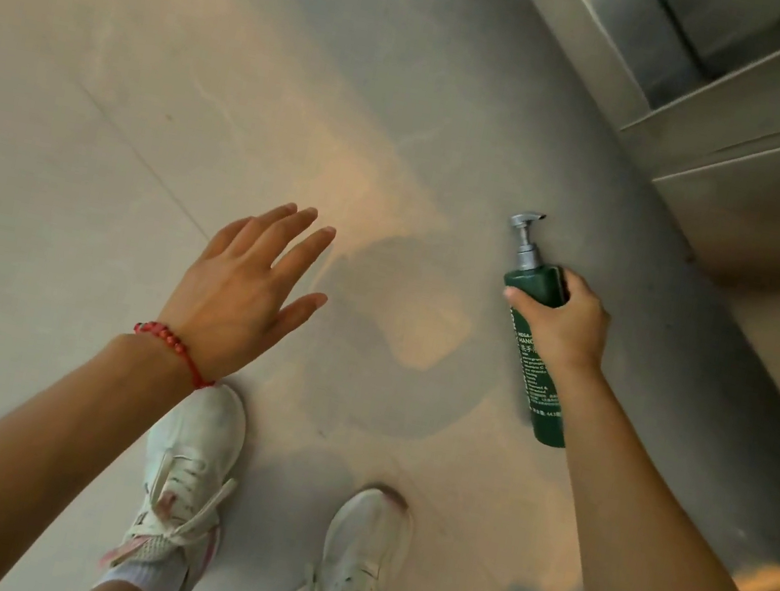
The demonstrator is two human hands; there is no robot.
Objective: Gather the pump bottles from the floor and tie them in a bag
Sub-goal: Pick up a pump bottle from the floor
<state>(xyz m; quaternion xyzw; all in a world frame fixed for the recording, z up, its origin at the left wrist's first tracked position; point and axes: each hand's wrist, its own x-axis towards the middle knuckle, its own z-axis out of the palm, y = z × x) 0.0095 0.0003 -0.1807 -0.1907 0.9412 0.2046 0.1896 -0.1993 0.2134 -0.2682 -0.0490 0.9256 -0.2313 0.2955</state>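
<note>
My right hand [568, 321] grips a dark green pump bottle [535, 362] near its shoulder, fingers curled round it. The bottle is off the floor, its grey pump head [525, 225] pointing away from me and its base toward me. White print runs down its side. My left hand [249, 281] is held out over the floor with fingers spread straight, holding nothing; a red bead bracelet sits on its wrist. No bag and no other bottle is in view.
Grey tiled floor [156, 72] stretches ahead and to the left. A metal cabinet or counter base [764, 168] runs along the upper right. My two white shoes [190, 468] stand at the bottom centre.
</note>
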